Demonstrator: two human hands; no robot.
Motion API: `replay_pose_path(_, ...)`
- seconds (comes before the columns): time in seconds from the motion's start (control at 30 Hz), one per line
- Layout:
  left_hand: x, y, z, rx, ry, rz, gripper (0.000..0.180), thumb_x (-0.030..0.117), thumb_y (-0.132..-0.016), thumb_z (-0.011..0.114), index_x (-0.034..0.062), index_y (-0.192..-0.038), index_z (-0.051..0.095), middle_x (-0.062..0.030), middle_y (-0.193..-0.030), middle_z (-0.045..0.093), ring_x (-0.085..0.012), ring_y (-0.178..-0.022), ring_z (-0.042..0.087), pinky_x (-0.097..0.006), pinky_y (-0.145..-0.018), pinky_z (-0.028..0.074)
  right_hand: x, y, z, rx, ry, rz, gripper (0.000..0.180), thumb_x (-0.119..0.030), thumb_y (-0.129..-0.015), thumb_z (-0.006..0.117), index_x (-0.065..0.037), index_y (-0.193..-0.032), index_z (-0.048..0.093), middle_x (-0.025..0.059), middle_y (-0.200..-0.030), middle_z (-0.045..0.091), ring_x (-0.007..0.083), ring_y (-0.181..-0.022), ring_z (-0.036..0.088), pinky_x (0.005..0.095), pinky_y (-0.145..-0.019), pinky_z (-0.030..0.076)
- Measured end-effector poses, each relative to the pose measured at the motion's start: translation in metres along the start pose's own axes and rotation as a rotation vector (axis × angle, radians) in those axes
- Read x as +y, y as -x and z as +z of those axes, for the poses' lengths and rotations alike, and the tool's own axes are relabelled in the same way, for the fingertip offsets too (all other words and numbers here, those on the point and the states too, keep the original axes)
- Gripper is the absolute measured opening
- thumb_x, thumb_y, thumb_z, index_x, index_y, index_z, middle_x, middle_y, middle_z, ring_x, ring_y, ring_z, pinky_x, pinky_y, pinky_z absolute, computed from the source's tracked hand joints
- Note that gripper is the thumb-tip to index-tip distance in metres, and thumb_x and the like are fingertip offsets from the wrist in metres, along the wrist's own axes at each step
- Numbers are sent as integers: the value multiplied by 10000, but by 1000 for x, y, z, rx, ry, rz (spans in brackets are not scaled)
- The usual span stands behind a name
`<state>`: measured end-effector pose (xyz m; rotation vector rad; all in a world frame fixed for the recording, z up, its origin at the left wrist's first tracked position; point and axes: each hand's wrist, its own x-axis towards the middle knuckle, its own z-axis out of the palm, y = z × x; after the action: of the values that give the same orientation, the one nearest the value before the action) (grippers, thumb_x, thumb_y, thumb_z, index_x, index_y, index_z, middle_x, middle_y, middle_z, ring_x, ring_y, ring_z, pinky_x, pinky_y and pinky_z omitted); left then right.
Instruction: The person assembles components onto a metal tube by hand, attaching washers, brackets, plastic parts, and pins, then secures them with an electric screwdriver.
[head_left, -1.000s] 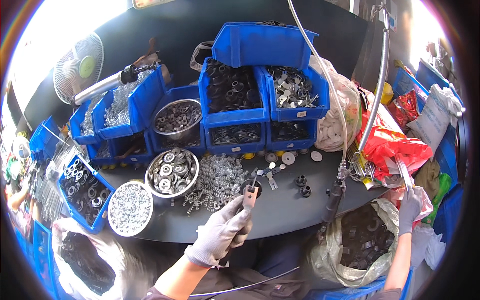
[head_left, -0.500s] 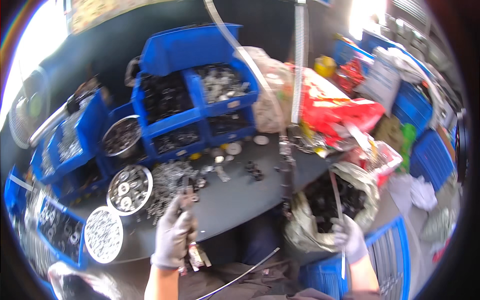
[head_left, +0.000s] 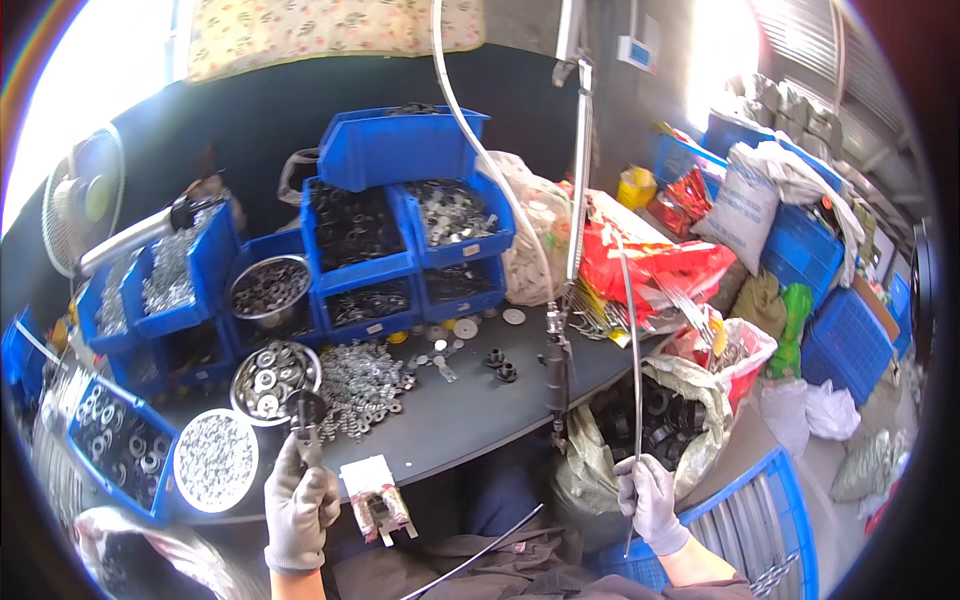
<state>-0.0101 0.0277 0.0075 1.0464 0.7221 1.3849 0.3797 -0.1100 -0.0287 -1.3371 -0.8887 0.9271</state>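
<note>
My left hand [head_left: 300,500], in a pale grey glove, is closed round a small metal fitting with a dark round end [head_left: 307,412]. It is raised at the bench edge in front of a steel bowl of washers [head_left: 262,395]. A heap of small metal parts [head_left: 362,385] lies just beyond. On the right, my right hand [head_left: 652,498], gloved too, grips a long thin metal rod [head_left: 637,385] near its lower end. The rod stands nearly upright beside an open sack of black rings [head_left: 655,425]. A second thin rod [head_left: 480,555] lies across my lap.
Blue bins [head_left: 365,260] of small parts are stacked at the back of the bench. A hanging tool [head_left: 556,370] comes down at its right edge. A white tub [head_left: 215,462] sits left, a clamp-like fixture [head_left: 380,505] at the front edge, and a blue crate [head_left: 745,530] right.
My left hand has moved left and slightly down with the fitting. My right hand has shifted a little left, with the rod more upright. The view has tilted upward.
</note>
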Motion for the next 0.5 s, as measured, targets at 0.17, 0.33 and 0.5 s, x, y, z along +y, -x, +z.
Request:
replay_pose_path(0.17, 14, 9, 11, -16, 6, -44, 424, 368, -859, 726, 111, -1091, 482, 47, -620, 421, -24, -449, 328, -170, -392, 231, -43, -23, 48, -127, -130, -78, 248, -90, -981, 460, 4, -1199, 532, 9, -798, 546, 43, -609, 490, 172, -539, 403)
replay_pose_path(0.33, 24, 24, -5, -5, -7, -68, 592, 361, -863, 716, 71, -1310, 457, 29, -665, 447, -36, -492, 347, -180, -412, 254, -104, -54, 97, -151, -232, -232, 212, -146, -999, 474, -19, -1117, 596, -23, -685, 486, 35, -472, 400, 168, -401, 308)
replay_pose_path(0.5, 40, 46, -38, 60, 12, 5, 594, 306, -884, 684, 52, -1349, 416, 29, -660, 434, -38, -484, 352, -180, -416, 261, -169, -104, 163, -319, -58, -493, 201, -156, -1001, 490, -23, -1077, 619, -17, -820, 566, 58, -756, 541, 206, -671, 453)
